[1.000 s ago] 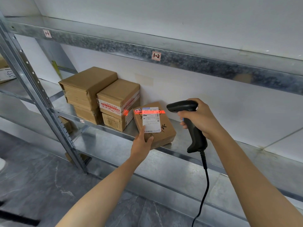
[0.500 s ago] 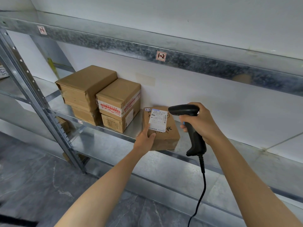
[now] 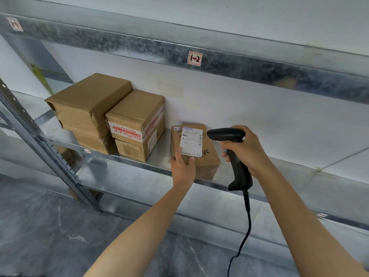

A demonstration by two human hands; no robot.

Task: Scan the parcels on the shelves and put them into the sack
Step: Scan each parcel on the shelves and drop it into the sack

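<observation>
Head view: the tag [image 3: 195, 59] on the upper beam is reading "1-2", the sticker [image 3: 177, 128] on the parcel's corner "2-2". The left hand [image 3: 182, 166] is gripping the brown parcel [image 3: 208, 158] at the galvanised shelf's [image 3: 311, 176] front edge, thumb on its white shipping label [image 3: 191, 143]. At three o'clock, the right hand [image 3: 246, 150] is wrapping round the black corded scanner [image 3: 239, 172]. Taped cardboard boxes [image 3: 137, 116] are sitting at nine o'clock; bare steel is stretching rightward.

The label [image 3: 191, 142] print on the parcel [image 3: 208, 157] is too small to read. The left hand [image 3: 182, 169] covers the parcel's lower left corner. The cable [image 3: 249, 220] of the scanner [image 3: 225, 134] is cut off at the bottom edge.
</observation>
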